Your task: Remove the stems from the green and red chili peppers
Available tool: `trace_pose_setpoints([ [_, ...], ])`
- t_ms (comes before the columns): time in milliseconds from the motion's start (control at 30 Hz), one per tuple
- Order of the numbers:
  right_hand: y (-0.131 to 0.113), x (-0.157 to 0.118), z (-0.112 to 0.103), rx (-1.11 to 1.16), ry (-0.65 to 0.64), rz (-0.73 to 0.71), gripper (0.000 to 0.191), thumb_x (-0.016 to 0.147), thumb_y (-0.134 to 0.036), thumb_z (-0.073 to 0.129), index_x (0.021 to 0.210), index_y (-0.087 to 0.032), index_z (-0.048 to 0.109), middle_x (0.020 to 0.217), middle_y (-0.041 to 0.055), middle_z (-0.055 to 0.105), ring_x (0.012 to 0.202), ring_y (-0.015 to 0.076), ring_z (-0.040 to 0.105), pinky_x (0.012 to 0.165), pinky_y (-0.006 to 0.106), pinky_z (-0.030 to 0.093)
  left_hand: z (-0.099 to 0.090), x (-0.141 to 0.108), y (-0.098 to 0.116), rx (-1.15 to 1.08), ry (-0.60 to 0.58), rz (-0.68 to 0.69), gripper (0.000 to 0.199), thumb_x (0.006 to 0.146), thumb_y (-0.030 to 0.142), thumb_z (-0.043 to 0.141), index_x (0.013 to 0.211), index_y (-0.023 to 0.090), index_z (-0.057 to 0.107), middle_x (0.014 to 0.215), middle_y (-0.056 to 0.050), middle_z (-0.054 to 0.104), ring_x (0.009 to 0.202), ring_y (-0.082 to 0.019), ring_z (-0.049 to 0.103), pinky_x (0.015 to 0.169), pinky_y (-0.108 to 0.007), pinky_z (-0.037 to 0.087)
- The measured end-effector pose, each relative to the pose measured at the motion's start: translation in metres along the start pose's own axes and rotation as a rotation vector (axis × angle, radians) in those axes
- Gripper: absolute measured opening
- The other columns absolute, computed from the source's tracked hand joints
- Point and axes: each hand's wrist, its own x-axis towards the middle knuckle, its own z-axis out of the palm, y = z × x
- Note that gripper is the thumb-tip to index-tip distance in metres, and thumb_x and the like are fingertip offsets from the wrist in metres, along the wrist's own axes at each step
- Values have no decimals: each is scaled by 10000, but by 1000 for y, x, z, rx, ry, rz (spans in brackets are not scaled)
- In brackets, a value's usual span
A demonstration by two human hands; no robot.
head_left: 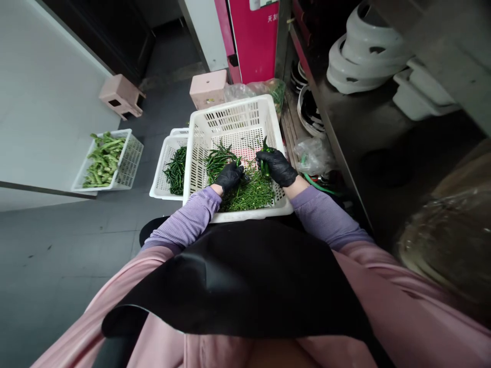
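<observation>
While both gloved hands are over the big white basket (pixel 197 158) at frame centre, status reads as mid-job, my judgement. Right hand (pixel 277 166), right of centre: fingers closed around a few green peppers (pixel 265 166), tips poking up past the glove. Left hand (pixel 229 177), just left of centre: fingers curled, a bit of green at the fingertips; can't tell if it's gripped or just touching.

Basket contents, by zone: loose long peppers (pixel 220 157) on the left side, next to the left hand. Heap of thin green stem-like pieces (pixel 253 197) in the near right part, below both hands. Patch of bare mesh toward the back. Judgement: the thin heap looks like the processed or separated part; the peppers at left look like what remains, plus whatever's in the right hand. Share done: no firm number, but the heap takes up more of the basket floor than the loose peppers do.

Left of centre, a smaller white basket (pixel 154 186) holds dark green peppers (pixel 177 171). Too small to tell if stems are on, so can't say if that's finished stock or backlog. Far left, another basket (pixel 130 161) of paler green peppers (pixel 103 158) sits on the floor (pixel 118 220), well apart, no hand on it.
</observation>
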Motion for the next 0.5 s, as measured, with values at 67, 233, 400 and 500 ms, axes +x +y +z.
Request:
trace_pose_setpoints([
  [67, 1, -1, 0, -18, -95, 20, 383, 560, -366, 1017, 745, -224, 713, 721, -35, 708, 743, 159, 618, 744, 317, 533, 2, 1, 3, 134, -12, 49, 46, 942, 200, 749, 968, 162, 751, 736, -9, 654, 708, -189, 569, 742, -290, 483],
  [233, 0, -6, 4, -33, -133, 62, 401, 505, -380, 1043, 705, -220, 734, 732, -12, 739, 807, 188, 675, 762, 321, 559, 10, -4, 14, 231, -63, 166, 169, 889, 108, 773, 1050, 155, 792, 789, -9, 679, 751, -182, 593, 788, -283, 479],
  [400, -5, -3, 2, -3, -42, 57, 361, 609, -358, 987, 656, -240, 648, 691, -22, 661, 781, 181, 629, 740, 325, 560, 2, -15, 18, 26, -189, -14, 203, 938, 258, 809, 775, 157, 743, 667, -18, 678, 597, -138, 526, 645, -258, 452],
  [500, -2, -3, 6, -98, -30, -33, 313, 681, -330, 948, 707, -244, 648, 733, -24, 640, 820, 189, 633, 823, 354, 569, -1, -12, 17, 25, -199, -75, 343, 931, 269, 824, 627, 158, 713, 551, -24, 618, 502, -119, 443, 549, -254, 361],
])
